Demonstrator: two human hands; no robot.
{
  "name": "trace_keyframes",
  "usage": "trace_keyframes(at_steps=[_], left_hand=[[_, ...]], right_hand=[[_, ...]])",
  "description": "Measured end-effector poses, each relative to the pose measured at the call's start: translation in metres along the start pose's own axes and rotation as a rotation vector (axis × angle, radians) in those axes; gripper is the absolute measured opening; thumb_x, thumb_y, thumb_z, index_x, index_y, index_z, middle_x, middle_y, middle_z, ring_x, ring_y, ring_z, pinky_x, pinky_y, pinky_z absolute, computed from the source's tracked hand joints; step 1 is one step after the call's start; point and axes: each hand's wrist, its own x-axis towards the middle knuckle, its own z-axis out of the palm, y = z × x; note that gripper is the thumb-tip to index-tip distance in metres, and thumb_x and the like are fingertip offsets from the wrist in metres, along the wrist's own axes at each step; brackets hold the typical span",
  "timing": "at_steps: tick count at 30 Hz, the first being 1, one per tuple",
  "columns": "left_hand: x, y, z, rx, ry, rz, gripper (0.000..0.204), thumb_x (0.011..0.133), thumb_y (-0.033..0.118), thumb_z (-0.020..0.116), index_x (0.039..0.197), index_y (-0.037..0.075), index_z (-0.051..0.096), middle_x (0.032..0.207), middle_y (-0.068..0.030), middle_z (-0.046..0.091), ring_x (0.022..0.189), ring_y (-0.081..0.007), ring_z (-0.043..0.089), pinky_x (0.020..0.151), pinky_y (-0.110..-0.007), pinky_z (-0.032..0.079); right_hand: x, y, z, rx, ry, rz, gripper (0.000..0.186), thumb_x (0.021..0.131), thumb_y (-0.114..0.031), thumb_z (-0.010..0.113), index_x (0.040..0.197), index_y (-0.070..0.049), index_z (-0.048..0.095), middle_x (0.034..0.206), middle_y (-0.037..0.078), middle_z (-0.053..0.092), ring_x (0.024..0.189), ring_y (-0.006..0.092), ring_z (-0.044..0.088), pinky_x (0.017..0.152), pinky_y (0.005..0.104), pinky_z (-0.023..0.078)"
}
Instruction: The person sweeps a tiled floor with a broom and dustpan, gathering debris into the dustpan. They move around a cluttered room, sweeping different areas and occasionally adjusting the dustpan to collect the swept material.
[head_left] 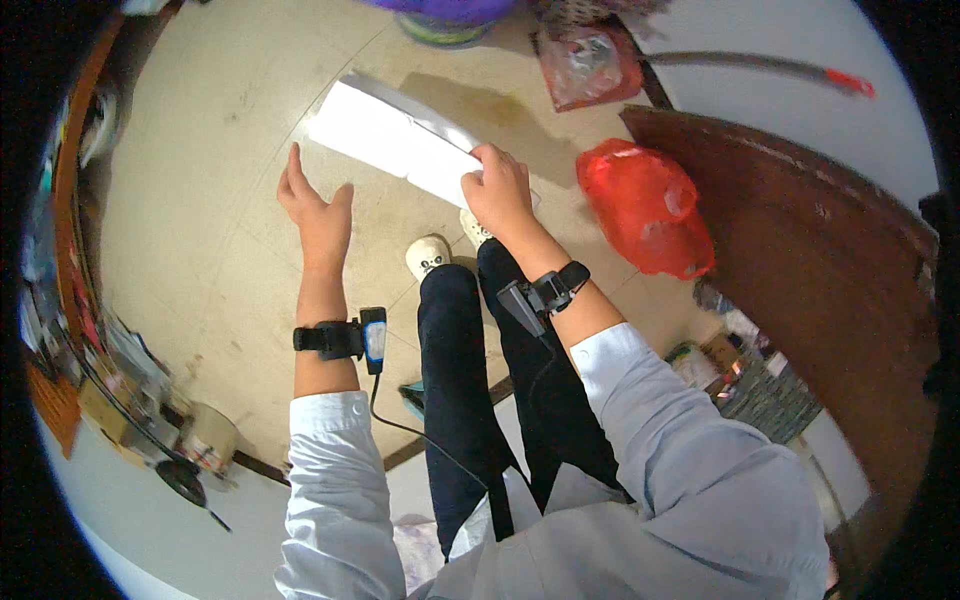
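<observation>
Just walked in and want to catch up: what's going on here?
A person stands over a pale tiled floor, looking down. Their right hand grips one end of a long shiny silver sheet, which stretches away to the left above the floor. The left hand is open and empty, held up beside the sheet without touching it. A red plastic bag lies to the right, next to a dark brown curved wooden surface.
</observation>
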Motion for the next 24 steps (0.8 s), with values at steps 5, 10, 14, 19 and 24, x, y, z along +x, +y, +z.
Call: trace_keyframes(at_steps=[5, 10, 14, 19, 24], left_hand=[[0.003, 0.027, 0.003, 0.046, -0.145, 0.493, 0.084, 0.068, -0.007, 0.055, 0.137, 0.012, 0.012, 0.133, -0.0215, 0.021, 0.127, -0.0376, 0.019, 0.103, -0.046, 0.024], [-0.024, 0.079, 0.022, 0.124, -0.307, 0.760, 0.072, 0.062, 0.004, 0.072, 0.125, 0.005, 0.038, 0.122, -0.0164, 0.045, 0.111, -0.0325, 0.044, 0.097, -0.037, 0.035], [-0.070, 0.146, 0.060, 0.259, -0.471, 1.001, 0.065, 0.063, 0.009, 0.071, 0.122, 0.007, 0.042, 0.118, -0.0154, 0.048, 0.106, -0.0342, 0.047, 0.090, -0.038, 0.039], [-0.131, 0.199, 0.141, 0.278, -0.685, 1.086, 0.057, 0.066, 0.014, 0.070, 0.116, 0.007, 0.045, 0.113, -0.0151, 0.048, 0.103, -0.0348, 0.047, 0.083, -0.040, 0.043], [-0.177, 0.203, 0.226, 0.115, -0.844, 1.135, 0.051, 0.071, 0.015, 0.067, 0.116, 0.005, 0.046, 0.111, -0.0163, 0.051, 0.099, -0.0336, 0.051, 0.081, -0.038, 0.044]], right_hand=[[-0.039, 0.012, -0.028, 0.158, 0.012, 0.188, 0.026, 0.073, -0.015, 0.048, 0.094, -0.003, 0.055, 0.095, 0.018, 0.060, 0.091, 0.0327, 0.054, 0.083, 0.0407, 0.037], [-0.102, 0.028, -0.074, 0.342, 0.026, 0.449, 0.033, 0.072, -0.014, 0.046, 0.101, -0.001, 0.053, 0.096, 0.019, 0.059, 0.097, 0.0346, 0.052, 0.086, 0.0422, 0.035], [-0.142, 0.045, -0.120, 0.338, 0.302, 0.237, 0.066, 0.070, -0.018, 0.059, 0.127, -0.004, 0.030, 0.113, 0.021, 0.046, 0.105, 0.0367, 0.044, 0.090, 0.0468, 0.031], [-0.184, 0.079, -0.181, 0.039, 0.455, 0.434, 0.093, 0.058, -0.024, 0.073, 0.133, -0.006, 0.022, 0.114, 0.017, 0.044, 0.104, 0.0374, 0.044, 0.088, 0.0489, 0.032], [-0.249, 0.132, -0.228, 0.073, 0.561, 0.749, 0.086, 0.058, -0.018, 0.074, 0.129, -0.004, 0.028, 0.106, 0.019, 0.047, 0.101, 0.0353, 0.046, 0.086, 0.0444, 0.037]])
